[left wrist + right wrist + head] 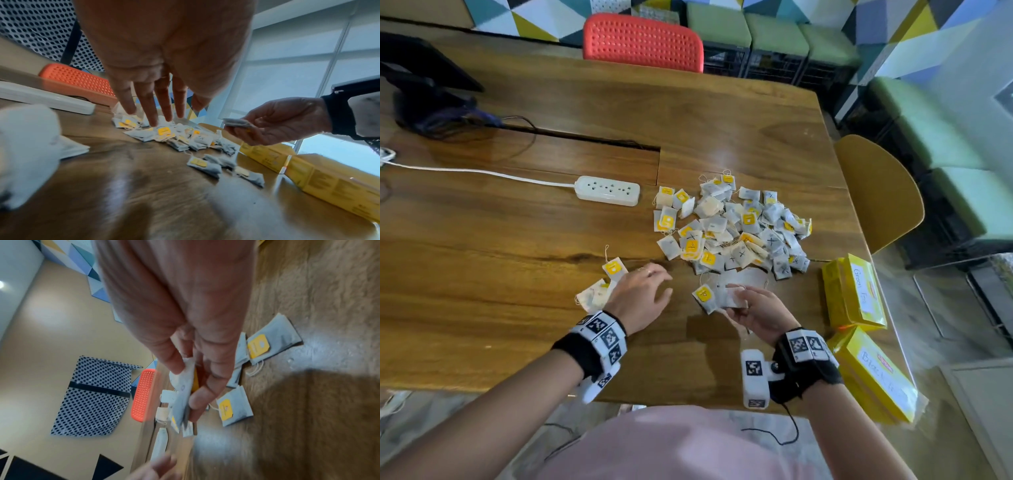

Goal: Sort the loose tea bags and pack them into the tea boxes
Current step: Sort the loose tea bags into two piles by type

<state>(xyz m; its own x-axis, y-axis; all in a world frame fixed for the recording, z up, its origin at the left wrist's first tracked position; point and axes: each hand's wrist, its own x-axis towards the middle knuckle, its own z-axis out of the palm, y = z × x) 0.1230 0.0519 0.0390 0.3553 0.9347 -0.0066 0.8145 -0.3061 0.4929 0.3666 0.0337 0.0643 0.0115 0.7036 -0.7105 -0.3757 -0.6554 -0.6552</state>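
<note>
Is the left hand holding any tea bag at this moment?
No. In the left wrist view the left hand has its fingers stretched out straight above the tea bag pile, with nothing held between them.

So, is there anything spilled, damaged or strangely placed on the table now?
Nothing looks damaged. The tea bags lie in a loose unsorted heap, as the task expects; both yellow boxes lie near the table edge.

tabletop [551, 240]: varnished wood, glossy, visible grain
tea bags [732, 226]: thin matt paper, yellow paper tags, cotton-like strings
boxes [854, 294]: yellow card, glossy clear wrap
power strip [607, 190]: smooth white plastic
chair [643, 42]: perforated red plastic
</note>
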